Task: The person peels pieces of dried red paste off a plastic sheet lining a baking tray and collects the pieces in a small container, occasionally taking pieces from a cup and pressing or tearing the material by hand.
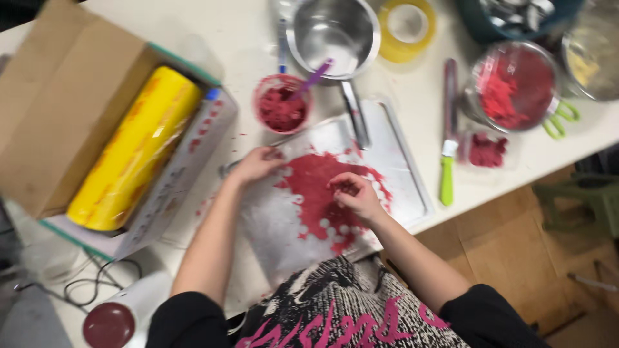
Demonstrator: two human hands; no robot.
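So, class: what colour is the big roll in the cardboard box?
Yellow: the roll, seen in the head view.

The person is wearing a black T-shirt (348,309) with short sleeves ending well back from the fingers, leaving both forearms bare; a pale grey graphic and pink lettering are showing across its chest.

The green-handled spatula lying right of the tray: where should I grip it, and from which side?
Grip the green-handled spatula by its bright green handle, the end nearest the table edge. Come from above with the right hand: it lies flat, lengthwise away from you, with bare tabletop either side of the handle; its dark blade end points toward the metal bowls.
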